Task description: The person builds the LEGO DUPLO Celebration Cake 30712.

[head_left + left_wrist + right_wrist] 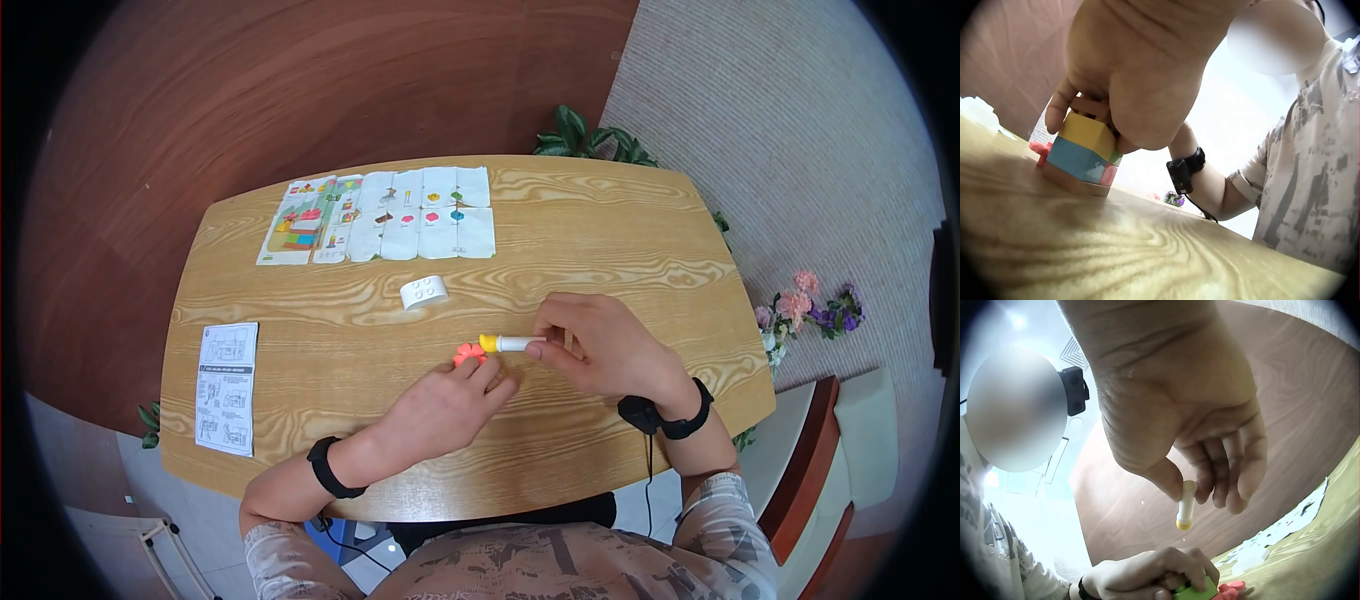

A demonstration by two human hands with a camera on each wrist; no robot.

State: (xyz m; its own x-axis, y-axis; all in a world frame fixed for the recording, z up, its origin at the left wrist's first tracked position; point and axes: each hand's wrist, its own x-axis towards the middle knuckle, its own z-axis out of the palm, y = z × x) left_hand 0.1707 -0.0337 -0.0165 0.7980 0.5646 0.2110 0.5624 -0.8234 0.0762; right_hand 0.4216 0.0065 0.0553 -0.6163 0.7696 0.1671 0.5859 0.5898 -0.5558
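My right hand pinches a white toy candle with a yellow flame-shaped end between thumb and fingers, above the tabletop. In the right wrist view the candle points yellow end down over the other hand. Fingers of my left hand grip a stack of toy building blocks standing on the table, with brown, blue and yellow layers. A green block shows at the left hand's fingers. Beside the stack is a coral-red flower piece. From above, the left hand hides most of the stack.
A white curved block lies on the wooden table beyond the hands. Farther back is an unfolded colour picture sheet; a black-and-white leaflet lies at the left. A chair stands at the right.
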